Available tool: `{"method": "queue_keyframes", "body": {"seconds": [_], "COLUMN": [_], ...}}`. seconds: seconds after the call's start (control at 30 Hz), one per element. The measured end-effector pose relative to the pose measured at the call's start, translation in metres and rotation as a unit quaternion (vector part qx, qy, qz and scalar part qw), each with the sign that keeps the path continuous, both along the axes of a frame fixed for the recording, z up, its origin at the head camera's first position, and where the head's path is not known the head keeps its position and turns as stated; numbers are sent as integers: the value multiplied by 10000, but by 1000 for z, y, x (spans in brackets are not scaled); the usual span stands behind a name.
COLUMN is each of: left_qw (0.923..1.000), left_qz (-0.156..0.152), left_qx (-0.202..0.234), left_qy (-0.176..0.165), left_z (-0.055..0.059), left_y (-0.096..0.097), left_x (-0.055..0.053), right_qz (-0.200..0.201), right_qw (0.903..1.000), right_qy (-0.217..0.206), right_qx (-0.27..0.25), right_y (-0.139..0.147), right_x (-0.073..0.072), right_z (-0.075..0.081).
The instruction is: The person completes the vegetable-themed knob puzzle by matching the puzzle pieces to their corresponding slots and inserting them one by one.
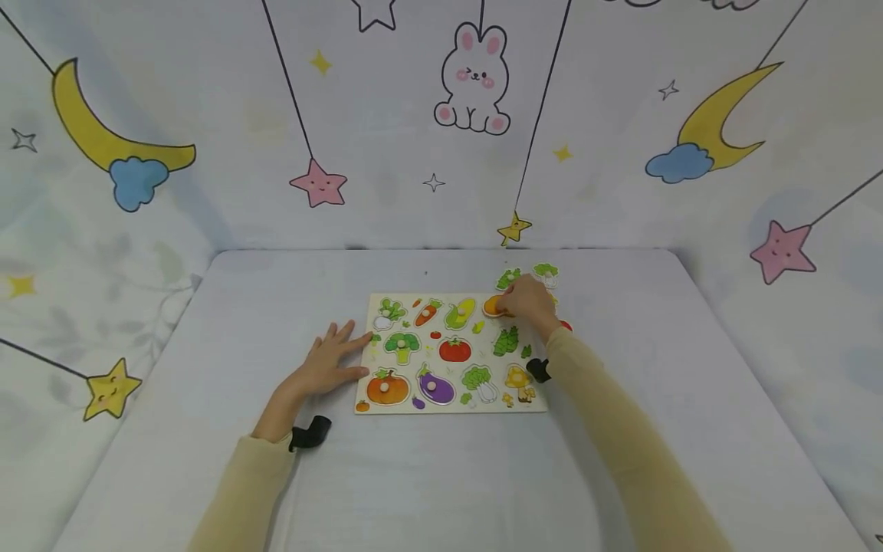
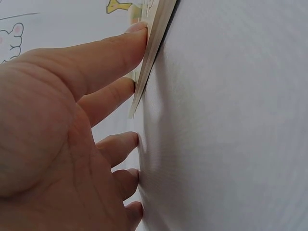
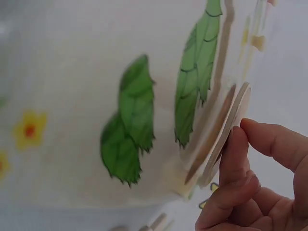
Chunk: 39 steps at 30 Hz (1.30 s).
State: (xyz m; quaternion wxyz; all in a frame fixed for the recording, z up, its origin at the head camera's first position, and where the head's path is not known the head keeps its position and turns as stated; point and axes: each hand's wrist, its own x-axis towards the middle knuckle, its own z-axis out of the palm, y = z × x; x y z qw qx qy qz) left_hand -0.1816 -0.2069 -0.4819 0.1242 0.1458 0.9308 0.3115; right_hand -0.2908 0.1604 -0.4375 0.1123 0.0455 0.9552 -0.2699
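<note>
A pale wooden vegetable puzzle board (image 1: 414, 408) lies flat on the table. My left hand (image 1: 329, 363) is spread at its left side; in the left wrist view the thumb and index finger touch the board's edge (image 2: 157, 43). My right hand (image 1: 530, 301) is over the board's far right corner and pinches an orange puzzle piece (image 1: 493, 307) between thumb and fingers. In the right wrist view this thin wooden piece (image 3: 230, 130) is tilted close to the board's surface. Its picture is mostly hidden by the hand. Below it on the board are green leaf pictures (image 1: 506, 341).
Past the board's far right corner lie a green puzzle piece (image 1: 509, 277) and a leafy cabbage piece (image 1: 546, 273). A red piece (image 1: 566, 325) shows partly beside the right wrist. A white cloth covers the table (image 1: 414, 483), with a printed backdrop (image 1: 386, 100) behind.
</note>
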Motion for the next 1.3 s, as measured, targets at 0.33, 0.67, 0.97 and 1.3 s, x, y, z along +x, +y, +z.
{"method": "queue_keyframes", "body": {"seconds": [0.33,0.67,0.97,1.3], "left_qw": [10000,10000,10000,10000], "left_qz": [-61,-57,-54,-11], "left_qx": [54,26,62,9], "left_qy": [6,-21,-27,-17], "left_z": [2,0,-2,-2], "left_y": [3,3,3,0], "left_x": [-2,-3,-2,-1], "right_qz": [-353,-181,8,314], "right_qw": [9990,9996,9986,9967], "right_qy": [-246,-203,-113,-545], "right_qx": [85,99,-512,-505], "right_y": [2,6,20,85], "right_x": [-2,-1,13,16], "right_z": [-6,-10,-5,5]}}
